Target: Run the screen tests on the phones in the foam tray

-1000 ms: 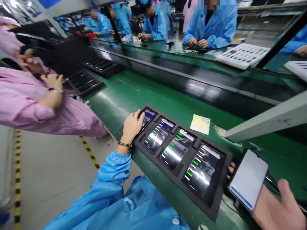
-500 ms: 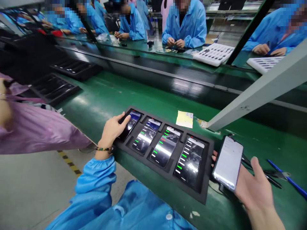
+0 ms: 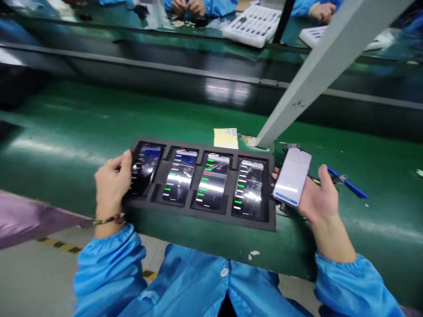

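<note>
On the glossy green bench (image 3: 82, 119), dark tray (image 3: 272, 211).

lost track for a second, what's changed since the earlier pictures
The left hand has moved left, off the leftmost phone, and now holds the left end of the tray. The view has swung right and down. Unchanged: the right hand, palm up under the white-screened phone; the note by the tray's far edge.
</note>
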A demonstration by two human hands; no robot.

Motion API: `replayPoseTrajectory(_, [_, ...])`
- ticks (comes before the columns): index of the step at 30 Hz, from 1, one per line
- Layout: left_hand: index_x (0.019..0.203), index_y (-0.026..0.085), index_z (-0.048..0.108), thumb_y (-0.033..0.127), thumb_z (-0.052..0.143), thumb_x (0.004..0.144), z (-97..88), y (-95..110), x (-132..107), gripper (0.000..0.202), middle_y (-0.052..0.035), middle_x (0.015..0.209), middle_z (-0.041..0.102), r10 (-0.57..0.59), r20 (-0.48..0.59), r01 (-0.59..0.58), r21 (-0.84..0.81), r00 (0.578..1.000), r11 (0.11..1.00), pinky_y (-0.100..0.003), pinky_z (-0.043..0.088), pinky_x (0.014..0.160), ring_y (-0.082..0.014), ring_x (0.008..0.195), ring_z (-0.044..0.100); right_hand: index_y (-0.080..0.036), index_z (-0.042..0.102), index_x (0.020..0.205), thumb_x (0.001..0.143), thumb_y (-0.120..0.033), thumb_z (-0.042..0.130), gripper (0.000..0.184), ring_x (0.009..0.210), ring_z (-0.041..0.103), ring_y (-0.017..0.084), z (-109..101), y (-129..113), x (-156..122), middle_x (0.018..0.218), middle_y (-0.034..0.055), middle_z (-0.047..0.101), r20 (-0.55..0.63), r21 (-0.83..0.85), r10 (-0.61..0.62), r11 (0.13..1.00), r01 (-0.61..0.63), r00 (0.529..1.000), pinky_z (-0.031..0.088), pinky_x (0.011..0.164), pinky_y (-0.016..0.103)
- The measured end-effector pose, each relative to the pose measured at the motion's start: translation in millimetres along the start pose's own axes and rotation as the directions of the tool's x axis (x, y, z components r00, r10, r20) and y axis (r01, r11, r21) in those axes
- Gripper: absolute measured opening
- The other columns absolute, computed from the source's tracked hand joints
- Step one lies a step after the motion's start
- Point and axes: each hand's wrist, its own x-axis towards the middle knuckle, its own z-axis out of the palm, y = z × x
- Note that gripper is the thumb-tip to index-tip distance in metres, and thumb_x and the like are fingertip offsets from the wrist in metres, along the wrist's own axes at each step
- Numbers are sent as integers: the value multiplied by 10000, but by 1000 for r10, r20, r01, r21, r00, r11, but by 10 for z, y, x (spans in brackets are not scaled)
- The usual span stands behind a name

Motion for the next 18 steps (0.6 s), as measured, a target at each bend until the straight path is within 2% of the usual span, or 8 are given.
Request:
replayPoseTrajectory(3, [1283,147,853,672,445,1039,-15,55,3,708,-146,1123,855,-15,-17,16,48,1000,999,-422,580,967,-325,1063,747,-212,657,1511,977,-864,530,852,1272,802,391,70,2,-9,1470,171,772,15,-2,-18,1000,18,1000,649,1118,645])
replayPoseTrajectory(6, [1384,256,827,644,397,1051,-38,112,-1,668,-96,1032,866,-31,-21,34,175,999,984,-396,581,865,-329,1002,760,-240,685,1464,980,-873,523,814,1309,782,401,105,-14,-35,1437,148,792,39,-19,-55,998,56,998,633,1137,652])
replayPoseTrajectory(9, [1443,263,794,622,318,1062,-57,175,-30,708,-122,1078,869,-40,-26,45,240,999,970,-423,583,878,-363,1052,770,-255,660,1497,995,-830,550,771,1361,753,405,87,-45,-79,1404,142,807,43,-22,-87,996,88,995,608,1169,660])
replayPoseTrajectory(11, [1463,236,780,621,288,1065,-59,212,-56,742,-161,1162,859,-45,-31,51,236,999,970,-458,590,923,-393,1105,776,-247,633,1527,1003,-715,628,702,1387,738,394,64,-60,-105,1389,137,814,40,-14,-106,994,107,994,590,1199,658])
replayPoseTrajectory(13, [1481,220,766,637,277,1070,-54,238,-75,763,-190,1243,836,-37,-34,44,227,999,973,-494,595,968,-422,1162,777,-240,628,1520,947,-508,769,649,1407,727,372,51,-62,-122,1394,122,815,48,-33,-136,990,137,990,563,1243,643])
replayPoseTrajectory(16, [1491,216,757,645,272,1075,-46,250,-83,769,-206,1283,815,-27,-29,33,239,999,970,-527,598,1009,-445,1220,772,-252,649,1462,766,-224,913,744,1401,730,349,66,-43,-141,1434,93,802,80,-104,-185,976,193,979,528,1293,614])
replayPoseTrajectory(18, [1486,219,757,627,272,1075,-46,247,-81,755,-194,1260,823,-31,-31,38,256,999,966,-525,606,1011,-436,1210,781,-264,654,1440,702,-149,952,804,1402,727,341,88,-28,-158,1474,85,782,105,-146,-198,966,212,975,521,1303,602])
